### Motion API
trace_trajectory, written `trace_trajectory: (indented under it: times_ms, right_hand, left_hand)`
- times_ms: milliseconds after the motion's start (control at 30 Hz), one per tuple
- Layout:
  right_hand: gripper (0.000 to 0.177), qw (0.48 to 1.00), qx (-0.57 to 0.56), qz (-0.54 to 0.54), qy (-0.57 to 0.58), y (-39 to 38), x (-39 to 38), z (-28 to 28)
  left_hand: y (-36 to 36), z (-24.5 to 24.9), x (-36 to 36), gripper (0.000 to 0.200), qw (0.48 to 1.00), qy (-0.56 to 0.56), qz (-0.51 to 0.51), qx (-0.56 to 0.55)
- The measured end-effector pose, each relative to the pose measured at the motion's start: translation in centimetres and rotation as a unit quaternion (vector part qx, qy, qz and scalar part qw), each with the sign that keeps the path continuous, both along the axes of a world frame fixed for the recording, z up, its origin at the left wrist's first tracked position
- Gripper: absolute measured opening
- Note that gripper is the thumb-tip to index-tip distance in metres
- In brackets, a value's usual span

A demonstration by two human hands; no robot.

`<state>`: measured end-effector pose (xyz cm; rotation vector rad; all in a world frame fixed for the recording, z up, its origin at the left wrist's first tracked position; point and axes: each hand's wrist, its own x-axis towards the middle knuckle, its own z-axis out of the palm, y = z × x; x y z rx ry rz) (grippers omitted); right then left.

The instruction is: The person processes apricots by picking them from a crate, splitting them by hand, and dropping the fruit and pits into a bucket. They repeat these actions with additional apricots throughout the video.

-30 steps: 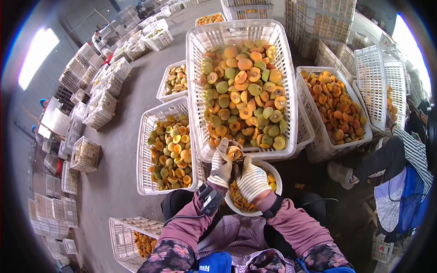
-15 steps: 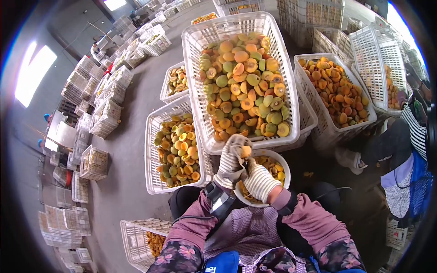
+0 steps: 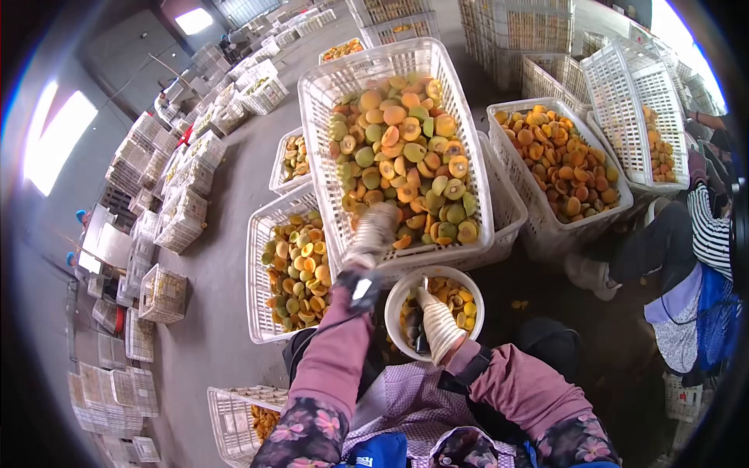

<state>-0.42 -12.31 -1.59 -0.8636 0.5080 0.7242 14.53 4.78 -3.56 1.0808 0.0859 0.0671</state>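
Note:
My left hand, in a striped glove, is over the near edge of the big white crate, beside the apricots; motion smears its fingers. These apricots are orange and green, many of them halved. My right hand, gloved too, is above the white bucket. Its fingers are closed around a small tool with a dark handle and a short metal tip pointing away from me. Apricot halves lie in the bucket below it.
Crates of apricot halves stand to the left and right of the big crate. At the right edge sits another person. Stacked crates line the left side of the floor. A tipped crate lies near my left elbow.
My hands were together above the bucket with a piece of apricot between them. My left hand has moved away to the crate, and my right hand has lowered over the bucket with the tool.

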Motion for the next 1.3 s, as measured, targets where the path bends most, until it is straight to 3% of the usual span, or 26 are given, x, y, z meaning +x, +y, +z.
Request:
trace_trajectory:
  times_ms: [33,100,133,200,233,267,300,333,433,467,500,567,600,633,700,767,867,900,967,1033,1067,1100,1167,1200,1233,1300]
  right_hand:
    - [0.028,1.0,0.013,-0.006,0.007,-0.3,0.5,-0.3]
    - [0.028,0.999,0.031,-0.031,-0.02,-0.3,1.3,-0.9]
    - [0.028,0.999,0.033,-0.02,-0.024,-0.5,1.7,-0.7]
    - [0.025,0.999,0.038,-0.038,0.011,-0.8,2.1,0.0]
    - [0.025,0.999,0.04,-0.033,0.009,-0.6,2.3,0.1]
    - [0.025,0.999,0.022,-0.048,-0.012,-0.5,2.3,0.2]
    - [0.025,0.997,0.003,-0.069,-0.031,-0.6,2.3,0.3]
    - [0.024,0.989,-0.025,-0.109,-0.096,0.3,2.7,-1.8]
    - [0.024,0.936,-0.158,0.001,-0.313,0.8,2.1,-1.2]
    - [0.025,0.94,-0.171,0.06,-0.288,0.7,1.8,-0.2]
    - [0.026,0.898,-0.232,0.054,-0.371,1.7,1.7,-3.2]
    - [0.029,0.858,-0.291,0.078,-0.417,2.0,1.4,-3.7]
    - [0.029,0.858,-0.293,0.076,-0.416,1.9,1.3,-3.9]
    - [0.031,0.845,-0.329,0.08,-0.414,1.5,1.1,-2.6]
    - [0.033,0.831,-0.367,0.081,-0.411,0.8,1.2,-0.7]
    - [0.037,0.792,-0.438,0.137,-0.402,0.3,1.5,0.4]
    - [0.037,0.756,-0.473,0.167,-0.419,0.2,1.8,0.9]
    - [0.037,0.742,-0.485,0.19,-0.422,0.2,1.8,0.9]
    - [0.036,0.742,-0.478,0.188,-0.429,0.4,2.0,0.4]
    - [0.036,0.745,-0.47,0.188,-0.435,0.8,2.1,-0.4]
    - [0.034,0.774,-0.432,0.17,-0.431,1.1,2.0,-0.9]
    - [0.033,0.801,-0.394,0.149,-0.426,1.3,1.9,-1.2]
    - [0.03,0.809,-0.388,0.145,-0.418,1.6,1.8,-1.2]
    - [0.03,0.805,-0.381,0.16,-0.425,1.7,1.7,-1.1]
    - [0.03,0.803,-0.375,0.173,-0.429,1.6,1.6,-1.1]
    - [0.04,0.807,-0.346,0.208,-0.431,1.5,1.7,-1.8]
  left_hand:
    - [-0.8,-1.1,1.0,0.033,0.99,0.014,-0.055,0.129]
    - [-1.6,-3.1,2.5,0.038,0.912,0.052,-0.149,0.377]
    - [-2.0,-3.8,3.1,0.043,0.847,0.074,-0.192,0.49]
    - [-1.8,-4.3,3.1,0.057,0.668,0.125,-0.275,0.68]
    - [-1.5,-3.9,2.2,0.057,0.668,0.127,-0.27,0.682]
    - [-1.4,-3.4,0.2,0.051,0.857,0.095,-0.235,0.448]
    - [-1.6,-3.0,-1.7,0.045,0.966,0.053,-0.184,0.174]
    - [-2.5,-2.0,-3.7,0.041,0.984,0.025,-0.147,0.099]
    - [-3.9,-1.0,-7.6,0.036,0.992,-0.01,-0.11,-0.066]
    - [-4.2,-0.5,-9.0,0.038,0.994,-0.028,-0.106,-0.014]
    - [-4.4,-2.0,-9.8,0.038,0.992,-0.065,-0.009,0.108]
    - [-3.7,-1.8,-9.9,0.039,0.966,0.03,0.044,0.251]
    - [-4.3,-2.0,-10.6,0.04,0.999,0.008,0.019,0.049]
    - [-4.1,-2.2,-10.8,0.04,0.999,0.009,0.016,0.048]
    - [-3.6,-2.6,-10.8,0.044,0.995,0.054,-0.049,-0.068]
    - [-4.6,-1.8,-11.2,0.043,0.995,0.088,-0.013,-0.033]
    - [-4.8,-2.7,-11.6,0.036,0.982,0.002,0.075,0.172]
    - [-4.6,-2.6,-11.7,0.036,0.982,0.003,0.075,0.171]
    - [-4.3,-2.4,-11.9,0.032,0.944,-0.115,0.056,0.303]
    - [-4.3,-2.0,-11.9,0.03,0.942,-0.094,0.073,0.315]
    - [-4.4,-1.6,-11.9,0.027,0.938,-0.075,0.09,0.327]
    - [-4.4,-1.1,-12.1,0.027,0.937,-0.072,0.088,0.329]
    - [-4.8,0.9,-12.4,0.022,0.979,0.036,0.046,0.195]
    - [-5.4,2.1,-12.1,0.021,0.973,-0.037,0.065,0.219]
    - [-5.4,1.9,-11.9,0.022,0.975,0.013,0.072,0.209]
    - [-4.1,1.4,-11.7,0.023,0.885,-0.096,0.029,0.455]
